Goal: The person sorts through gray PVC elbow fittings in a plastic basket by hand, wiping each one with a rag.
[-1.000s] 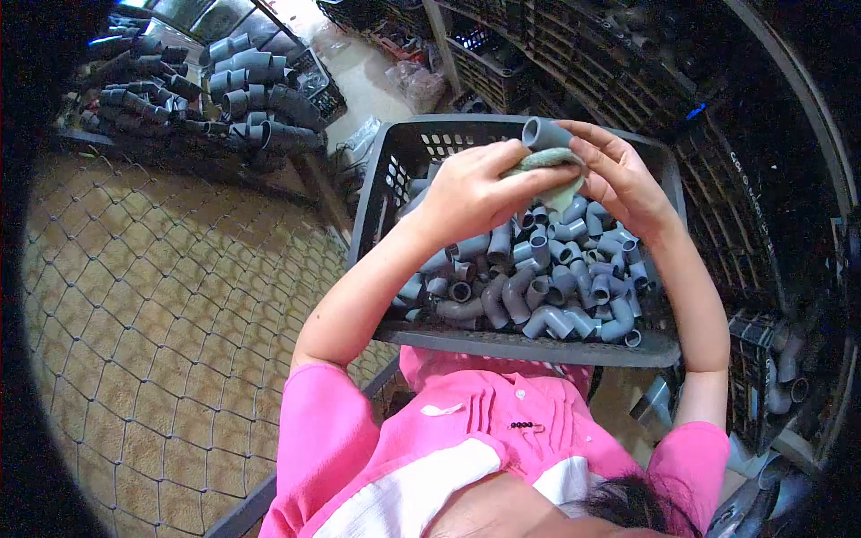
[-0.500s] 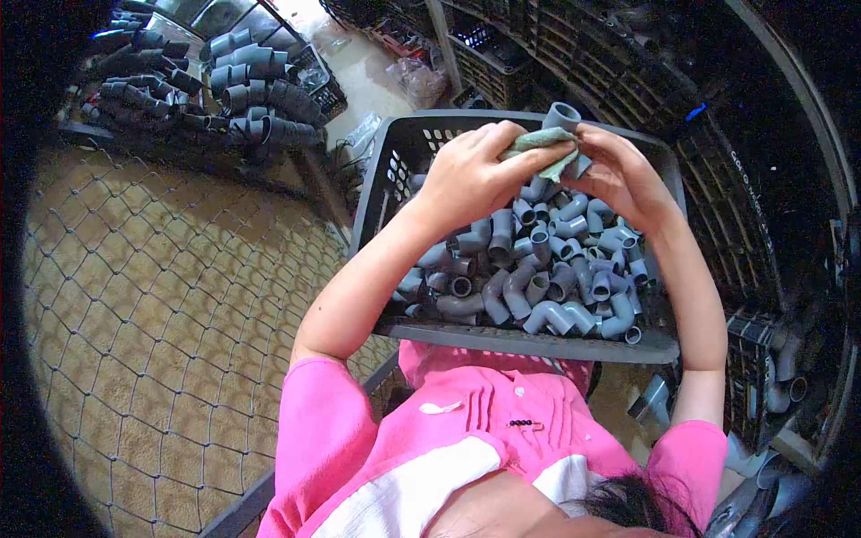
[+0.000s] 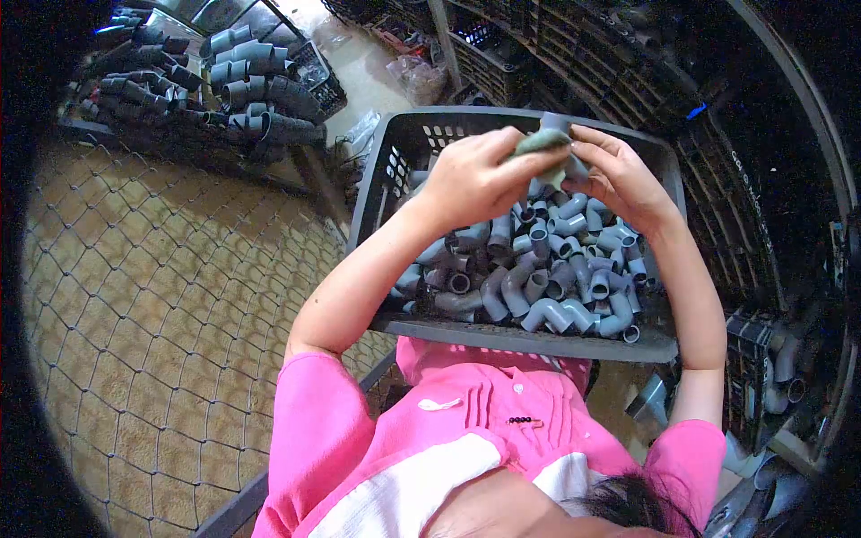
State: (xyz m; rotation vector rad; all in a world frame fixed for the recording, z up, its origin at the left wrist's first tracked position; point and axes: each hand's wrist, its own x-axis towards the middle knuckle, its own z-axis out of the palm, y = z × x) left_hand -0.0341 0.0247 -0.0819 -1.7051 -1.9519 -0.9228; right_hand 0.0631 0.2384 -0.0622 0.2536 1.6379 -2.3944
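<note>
Over the far part of a black plastic crate (image 3: 529,343), both my hands are around one grey pipe fitting (image 3: 555,122). Its rounded end sticks up between them. My left hand (image 3: 480,175) is closed on a folded green cloth (image 3: 543,143) and presses it against the fitting's side. On the other side, my right hand (image 3: 628,179) grips the same fitting, its fingers curled round the lower part. Much of the fitting is hidden by the cloth and fingers. Below lie many loose grey pipe elbows (image 3: 547,316) heaped in the crate.
Wire mesh (image 3: 170,323) spreads across the left side. Larger grey pipe fittings (image 3: 256,67) are stacked at the back left. Dark stacked crates (image 3: 619,72) stand at the back and right, with more fittings (image 3: 785,359) beside them. A plastic bag (image 3: 417,76) lies on the floor.
The fitting has tilted, so its open end no longer faces me. The cloth has shifted on it, and my right fingers have moved slightly.
</note>
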